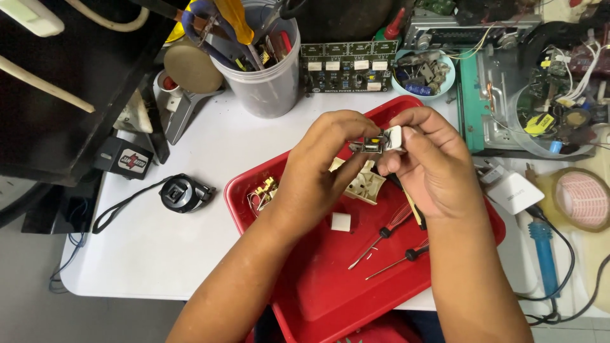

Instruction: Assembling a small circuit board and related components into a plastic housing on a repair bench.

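Presently held above the red tray (305,298): one small white charger module (383,141), hard plastic shell with bare circuit parts showing. We pinch it between both hands, left hand (321,168) and right hand (427,162), fingertips pressed on its edges. We judge it light, rigid and fragile; best taken by the casing, not the board. In the tray: cream plastic cover (363,184), two red-handled screwdrivers (384,234), white cube (340,221). Right of the tray: blue soldering iron (544,248). Beyond it: clear tool cup (265,76).
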